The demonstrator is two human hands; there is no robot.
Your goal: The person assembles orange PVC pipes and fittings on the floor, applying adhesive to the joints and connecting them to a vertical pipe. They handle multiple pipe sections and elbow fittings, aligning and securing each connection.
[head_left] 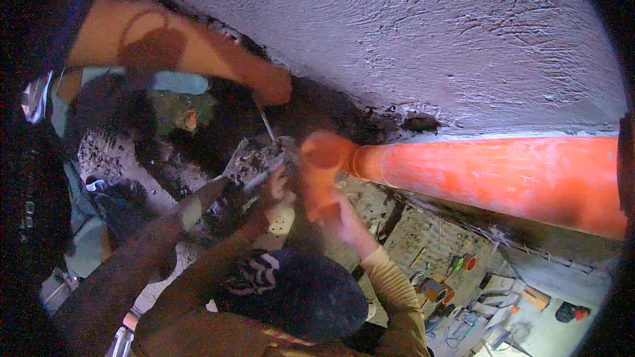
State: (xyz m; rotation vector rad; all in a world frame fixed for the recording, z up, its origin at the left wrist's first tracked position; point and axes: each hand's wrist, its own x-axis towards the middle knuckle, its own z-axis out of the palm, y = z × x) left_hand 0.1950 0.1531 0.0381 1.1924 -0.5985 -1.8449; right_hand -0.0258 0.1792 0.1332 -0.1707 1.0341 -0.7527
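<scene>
Neither of my own hands can be made out. Low in the middle, a co-worker in a dark cap (297, 294) bends over the work. That person's right hand (350, 221), in a tan sleeve, grips a blurred orange pipe fitting (322, 168). The fitting meets the narrow-looking end of a long orange pipe (489, 168) running off to the right. The co-worker's other hand (281, 188) is close to the fitting's left side, near dirt-covered rubble (254, 158). A dark forearm (139, 258) reaches in from the lower left; its owner and its blurred hand are unclear.
A rough plastered wall (430, 39) fills the top. Another orange pipe (211, 49) lies along it at upper left, above a dark dug-out hollow. A thin rod (266, 122) stands there. Boards, tools and orange-rimmed pipe pieces (448, 293) are scattered at lower right.
</scene>
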